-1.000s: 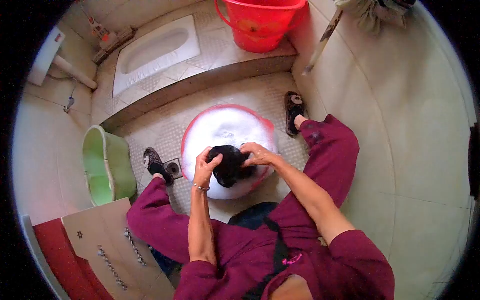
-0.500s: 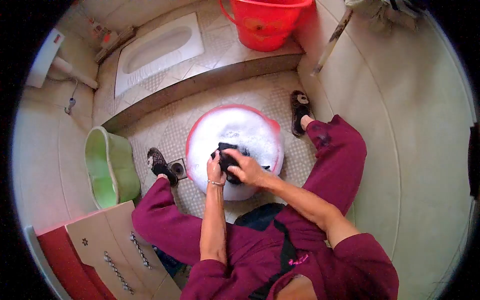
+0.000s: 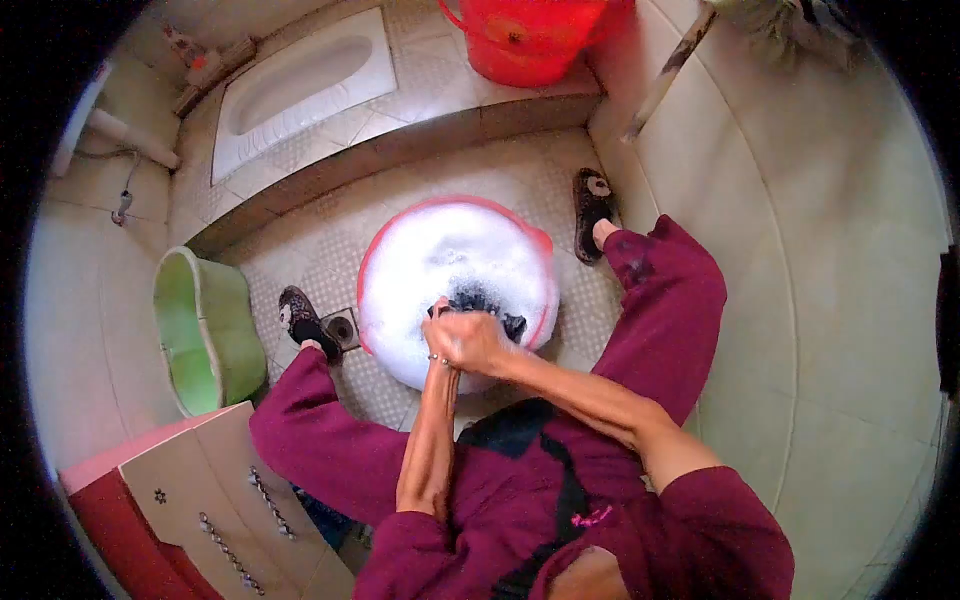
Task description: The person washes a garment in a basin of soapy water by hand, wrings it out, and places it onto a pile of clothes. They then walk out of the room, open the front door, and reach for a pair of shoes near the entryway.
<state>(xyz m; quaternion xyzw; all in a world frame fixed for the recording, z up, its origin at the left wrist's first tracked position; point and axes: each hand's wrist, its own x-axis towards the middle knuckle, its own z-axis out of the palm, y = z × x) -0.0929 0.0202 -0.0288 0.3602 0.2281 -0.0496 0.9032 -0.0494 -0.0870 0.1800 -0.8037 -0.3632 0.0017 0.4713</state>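
Note:
A round red-rimmed basin [image 3: 400, 217] full of white suds stands on the tiled floor between my feet. Black cloth [image 3: 512, 326] shows at the near right part of the suds, partly sunk in the foam. My right hand [image 3: 474, 342] is closed on the cloth and lies over my left hand. My left hand [image 3: 437, 325], with a bracelet at its wrist, is closed on the cloth too, its fingers mostly covered by my right hand.
A green tub [image 3: 228, 340] stands at the left above a cabinet [image 3: 215, 490] with beaded handles. On the raised step are a squat toilet [image 3: 310, 95] and a red bucket [image 3: 525, 40]. A floor drain [image 3: 342, 328] lies beside my left slipper [image 3: 303, 320]. A stick [image 3: 672, 72] leans at the right wall.
My right hand has come left onto my left hand. The dark cloth between them has become bunched and mostly covered, with part of it now in the suds.

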